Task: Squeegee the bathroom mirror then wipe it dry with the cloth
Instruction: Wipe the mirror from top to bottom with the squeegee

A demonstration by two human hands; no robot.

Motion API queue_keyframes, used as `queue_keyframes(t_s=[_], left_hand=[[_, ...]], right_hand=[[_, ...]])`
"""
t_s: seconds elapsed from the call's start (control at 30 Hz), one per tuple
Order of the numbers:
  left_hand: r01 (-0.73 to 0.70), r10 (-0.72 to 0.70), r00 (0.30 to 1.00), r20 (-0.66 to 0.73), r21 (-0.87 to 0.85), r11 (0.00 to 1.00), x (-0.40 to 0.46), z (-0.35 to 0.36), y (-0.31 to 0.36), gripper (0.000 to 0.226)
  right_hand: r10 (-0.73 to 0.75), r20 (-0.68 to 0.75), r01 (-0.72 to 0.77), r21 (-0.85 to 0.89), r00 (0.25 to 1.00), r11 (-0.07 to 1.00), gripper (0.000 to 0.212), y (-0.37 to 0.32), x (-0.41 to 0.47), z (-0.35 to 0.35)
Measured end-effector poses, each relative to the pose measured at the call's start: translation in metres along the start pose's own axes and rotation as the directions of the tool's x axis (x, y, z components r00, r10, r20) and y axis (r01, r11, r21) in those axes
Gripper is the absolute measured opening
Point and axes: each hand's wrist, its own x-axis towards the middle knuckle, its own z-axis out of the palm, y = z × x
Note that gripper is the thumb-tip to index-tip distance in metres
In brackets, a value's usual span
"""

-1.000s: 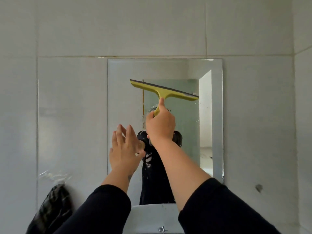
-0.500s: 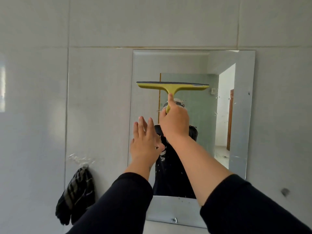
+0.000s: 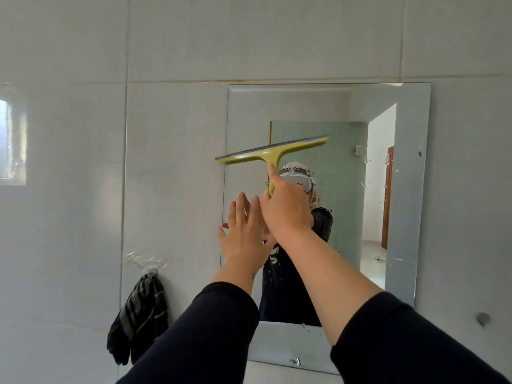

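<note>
**Yellow squeegee held up at the mirror's left side**

The right hand [image 3: 286, 209] was wrapped around the handle of the squeegee [image 3: 273, 152], fingers curled tight on it, with the pointer finger lying up along the handle. The squeegee was smooth yellow plastic, shaped like a T, with a thin grey rubber strip along its top. It was tilted, with the left end lower and the right end higher. Its left tip poked just past the left edge of the mirror [image 3: 410, 189], over the wall tile. Whether the rubber strip touched the glass could not be told.

The left hand [image 3: 243, 236] was held up flat, with nothing in it. Its fingers were straight and close together, with the thumb out to the side. It was just below and left of the right hand. Both arms wore dark sleeves pushed up.

The mirror was a tall, shiny rectangle with straight edges and no frame. Small water spots sat on its right side. Most of the glass above the squeegee and to the right of it was open.

The cloth [image 3: 140, 317] hung from a small hook [image 3: 152, 271] on the wall, well to the lower left of the mirror. It looked soft and crumpled, dark with pale stripes. The wall [image 3: 177, 51] was made of big, glossy, pale tiles with thin lines between them.
</note>
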Motion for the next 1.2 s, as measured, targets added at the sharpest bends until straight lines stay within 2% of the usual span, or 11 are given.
queue_keyframes(t_s=[0.17, 0.27, 0.37, 0.6, 0.73, 1.03, 1.2], left_hand=[[0.004, -0.004, 1.0, -0.023, -0.013, 1.0, -0.01, 0.001, 0.003, 0.089], [0.017, -0.016, 0.999, 0.031, -0.018, 1.0, -0.018, 0.005, 0.008, 0.089], [0.033, -0.03, 0.998, 0.059, -0.044, 0.998, -0.023, 0.008, 0.015, 0.09], [0.069, -0.069, 0.998, 0.001, -0.056, 0.996, -0.022, 0.006, 0.024, 0.09], [0.026, -0.029, 0.999, -0.044, -0.077, 0.997, -0.013, 0.003, 0.033, 0.09], [-0.066, 0.062, 0.997, -0.04, -0.104, 0.992, -0.003, 0.008, 0.058, 0.09], [-0.042, 0.041, 0.999, -0.006, -0.097, 0.994, -0.001, 0.013, 0.066, 0.094]], right_hand=[[-0.17, 0.027, 0.171, -0.234, 0.985, 0.957, 0.052, 0.022, 0.01, -0.009], [-0.179, 0.075, 0.194, -0.365, 0.981, 0.911, 0.055, 0.033, 0.018, -0.031], [-0.141, 0.095, 0.168, -0.423, 0.986, 0.891, 0.058, 0.043, 0.02, -0.052], [-0.031, 0.086, 0.068, -0.477, 0.996, 0.876, 0.063, 0.078, 0.017, -0.077], [0.005, 0.085, 0.035, -0.46, 0.996, 0.887, 0.058, 0.094, 0.007, -0.091], [0.16, 0.05, -0.126, -0.404, 0.986, 0.906, 0.061, 0.137, -0.011, -0.109], [0.212, 0.003, -0.201, -0.309, 0.977, 0.929, 0.051, 0.147, -0.02, -0.108]])
